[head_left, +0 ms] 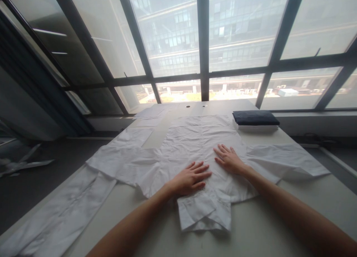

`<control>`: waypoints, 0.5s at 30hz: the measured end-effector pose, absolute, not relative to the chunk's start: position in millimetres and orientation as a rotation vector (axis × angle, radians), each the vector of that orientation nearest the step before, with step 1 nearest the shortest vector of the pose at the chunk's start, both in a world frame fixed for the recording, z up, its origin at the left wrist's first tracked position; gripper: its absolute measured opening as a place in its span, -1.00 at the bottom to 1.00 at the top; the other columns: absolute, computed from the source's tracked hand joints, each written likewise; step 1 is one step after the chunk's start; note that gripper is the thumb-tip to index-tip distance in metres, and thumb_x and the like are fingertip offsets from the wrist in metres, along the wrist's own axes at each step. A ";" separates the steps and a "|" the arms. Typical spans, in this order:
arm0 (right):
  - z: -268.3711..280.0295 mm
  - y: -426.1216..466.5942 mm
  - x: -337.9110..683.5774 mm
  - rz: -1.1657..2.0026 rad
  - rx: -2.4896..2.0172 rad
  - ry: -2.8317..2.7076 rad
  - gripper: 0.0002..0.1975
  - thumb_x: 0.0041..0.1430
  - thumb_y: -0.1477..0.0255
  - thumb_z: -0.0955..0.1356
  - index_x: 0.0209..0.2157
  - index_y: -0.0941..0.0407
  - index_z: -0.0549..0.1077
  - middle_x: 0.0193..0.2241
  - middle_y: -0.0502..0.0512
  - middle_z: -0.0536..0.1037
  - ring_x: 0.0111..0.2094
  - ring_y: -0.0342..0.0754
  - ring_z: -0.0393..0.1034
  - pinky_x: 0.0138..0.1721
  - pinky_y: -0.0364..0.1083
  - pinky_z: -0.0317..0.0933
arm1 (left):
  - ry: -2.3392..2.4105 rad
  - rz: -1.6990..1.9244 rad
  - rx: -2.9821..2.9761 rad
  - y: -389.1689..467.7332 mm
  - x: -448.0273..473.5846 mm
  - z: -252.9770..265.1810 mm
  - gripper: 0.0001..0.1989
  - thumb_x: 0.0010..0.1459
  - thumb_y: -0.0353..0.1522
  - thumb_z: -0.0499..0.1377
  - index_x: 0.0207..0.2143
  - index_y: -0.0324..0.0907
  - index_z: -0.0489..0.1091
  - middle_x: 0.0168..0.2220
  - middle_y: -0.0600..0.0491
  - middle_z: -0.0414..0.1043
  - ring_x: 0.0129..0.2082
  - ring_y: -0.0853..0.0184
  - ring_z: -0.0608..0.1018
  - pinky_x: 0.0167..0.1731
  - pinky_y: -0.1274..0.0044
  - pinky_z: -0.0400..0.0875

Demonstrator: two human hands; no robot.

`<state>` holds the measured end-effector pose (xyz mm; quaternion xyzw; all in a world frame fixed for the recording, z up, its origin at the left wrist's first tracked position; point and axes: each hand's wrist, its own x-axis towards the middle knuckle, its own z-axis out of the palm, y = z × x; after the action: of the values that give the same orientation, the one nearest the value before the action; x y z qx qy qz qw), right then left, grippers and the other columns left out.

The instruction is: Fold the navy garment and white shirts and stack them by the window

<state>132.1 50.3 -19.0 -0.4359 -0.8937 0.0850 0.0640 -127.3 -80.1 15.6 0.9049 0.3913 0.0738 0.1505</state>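
Shows a white shirt (199, 138) on a counter (248, 227), with its collar (205, 212) nearest and its long axis running from near to far. Rests the left hand (191, 179) just beyond the collar and the right hand (229, 160) slightly farther up, both palm-down on the shirt, with fingers (203, 169) spread and gripping nothing. Has 2 sleeves (119, 162) reaching out sideways and, beyond, a folded dark cloth (256, 118) at far right, below tall windows (173, 37).

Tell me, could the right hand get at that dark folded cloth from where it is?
Probably yes: the right hand rests open on the white garment, and the dark folded cloth lies farther off, slightly rightward, with only garment and tabletop visibly between.
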 end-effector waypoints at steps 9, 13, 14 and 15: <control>-19.2 50.2 131.7 0.252 -1.317 -2.700 -0.36 0.43 0.12 0.10 0.41 0.10 0.12 0.45 0.28 -0.03 0.46 0.20 -0.21 0.35 0.33 -0.26 | 0.930 1.197 1.478 -59.8 -133.6 35.8 -0.62 0.36 -0.18 0.13 0.10 -0.15 0.49 0.20 -0.16 0.43 0.22 0.03 0.45 0.23 0.17 0.30; -19.6 50.1 132.2 0.234 -1.323 -2.704 -0.37 0.43 0.13 0.10 0.41 0.10 0.12 0.45 0.28 -0.03 0.46 0.20 -0.21 0.35 0.33 -0.25 | 0.829 1.261 0.728 -41.7 -158.2 30.6 -0.66 0.37 -0.31 0.06 0.11 -0.21 0.41 0.20 -0.19 0.42 0.16 0.11 0.52 0.15 0.28 0.41; -19.8 50.1 132.4 0.232 -1.328 -2.706 -0.37 0.43 0.13 0.10 0.41 0.09 0.12 0.45 0.28 -0.03 0.46 0.20 -0.21 0.35 0.33 -0.24 | 0.844 1.250 0.600 -38.0 -165.9 27.3 -0.68 0.36 -0.35 0.05 0.09 -0.22 0.40 0.19 -0.20 0.43 0.14 0.14 0.54 0.12 0.32 0.44; -19.9 50.1 132.6 0.230 -1.332 -2.708 -0.37 0.43 0.13 0.10 0.41 0.09 0.12 0.45 0.28 -0.03 0.46 0.20 -0.20 0.35 0.33 -0.23 | 0.859 1.254 0.499 -34.9 -173.5 24.1 -0.71 0.35 -0.39 0.04 0.07 -0.24 0.38 0.17 -0.21 0.44 0.12 0.15 0.56 0.09 0.34 0.47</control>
<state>132.6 50.1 -19.9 -0.4393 -0.8933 0.0757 0.0573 -173.5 -34.9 24.1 0.2237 0.3852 0.5621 0.6968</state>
